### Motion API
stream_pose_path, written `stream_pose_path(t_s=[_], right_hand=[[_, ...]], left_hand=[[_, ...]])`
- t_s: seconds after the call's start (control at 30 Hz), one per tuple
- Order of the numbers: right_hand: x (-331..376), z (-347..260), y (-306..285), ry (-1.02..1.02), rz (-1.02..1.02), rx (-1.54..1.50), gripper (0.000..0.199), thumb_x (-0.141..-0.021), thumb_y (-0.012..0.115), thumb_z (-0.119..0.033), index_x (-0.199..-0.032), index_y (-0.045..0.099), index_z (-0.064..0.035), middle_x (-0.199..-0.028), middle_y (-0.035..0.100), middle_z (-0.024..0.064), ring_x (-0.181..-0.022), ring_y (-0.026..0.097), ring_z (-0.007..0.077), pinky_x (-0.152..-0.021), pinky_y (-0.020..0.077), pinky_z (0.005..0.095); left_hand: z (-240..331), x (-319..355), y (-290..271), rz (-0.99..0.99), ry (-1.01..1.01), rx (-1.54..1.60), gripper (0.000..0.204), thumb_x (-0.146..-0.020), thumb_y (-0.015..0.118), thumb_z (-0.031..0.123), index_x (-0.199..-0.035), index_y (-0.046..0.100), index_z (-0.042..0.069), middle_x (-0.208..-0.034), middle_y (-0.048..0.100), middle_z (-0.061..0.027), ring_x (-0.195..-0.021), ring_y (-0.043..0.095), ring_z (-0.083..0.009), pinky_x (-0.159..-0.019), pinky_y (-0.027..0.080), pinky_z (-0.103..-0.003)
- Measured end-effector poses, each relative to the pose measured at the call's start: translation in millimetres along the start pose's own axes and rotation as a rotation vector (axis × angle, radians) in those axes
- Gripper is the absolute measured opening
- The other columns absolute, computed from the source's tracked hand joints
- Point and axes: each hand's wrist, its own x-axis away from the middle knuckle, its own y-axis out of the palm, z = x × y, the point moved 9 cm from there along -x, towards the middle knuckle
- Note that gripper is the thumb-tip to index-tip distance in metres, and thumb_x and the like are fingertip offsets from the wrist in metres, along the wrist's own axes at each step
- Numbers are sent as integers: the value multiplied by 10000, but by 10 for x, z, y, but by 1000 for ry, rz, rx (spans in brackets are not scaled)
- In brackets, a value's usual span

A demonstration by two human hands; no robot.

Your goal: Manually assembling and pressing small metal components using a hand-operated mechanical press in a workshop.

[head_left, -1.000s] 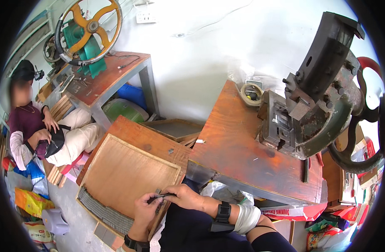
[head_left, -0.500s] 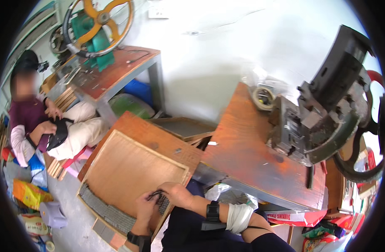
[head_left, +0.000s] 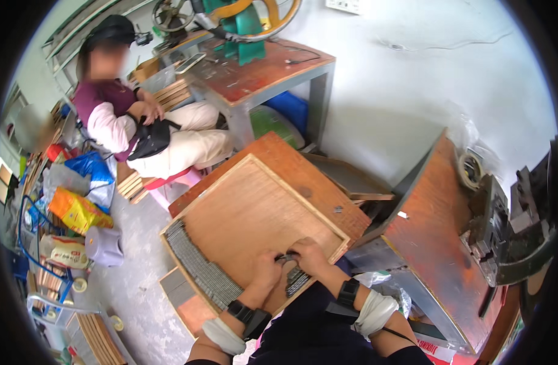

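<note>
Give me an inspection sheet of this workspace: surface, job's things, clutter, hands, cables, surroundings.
Surface: brown table, tray resting on it.
Job's things: grey pieces packed in rows along the tray's left edge; more near the right hand.
Clutter: yellow bag among other bags; purple stool on the floor.
Hands: fingertips of the left hand and right hand meet on a dark piece, detail too small to tell.
Cables: dark cable on the rear table; cord along the wall.
Surroundings: seated co-worker at left; press at right, partly cut off.
</note>
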Motion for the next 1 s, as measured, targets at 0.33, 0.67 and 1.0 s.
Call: stream_pose_path(t_s=[0.33, 0.67, 1.0], right_hand=[[1236, -396, -1084, 22, 232, 50, 146, -715, 674, -33, -857, 643, -50, -849, 627, 101, -801, 600, 305, -704, 502, 371], [3835, 78, -949, 853, 437, 299, 144, -760, 591, -112, -881, 640, -54, -826, 618, 125, -835, 605, 318, -759, 492, 407], [4459, -77, -975, 947, 535, 220, 208, -743, 644, -166, -909, 625, -42, -877, 616, 125, -858, 606, 314, -763, 497, 399]], left_hand=[[-297, -133, 229, -125, -135, 147, 164, -762, 626, 58, -914, 644, 0, -759, 648, -146, -713, 617, -235, -662, 492, -340], [-143, -237, 57, -198, -3, 36, 204, -783, 647, -19, -969, 565, -41, -857, 604, -106, -770, 560, -180, -704, 465, -294], [-775, -799, 132, -241, 339, -126, 276, -903, 545, 220, -1046, 596, -11, -879, 603, -108, -743, 550, -200, -665, 445, -321]])
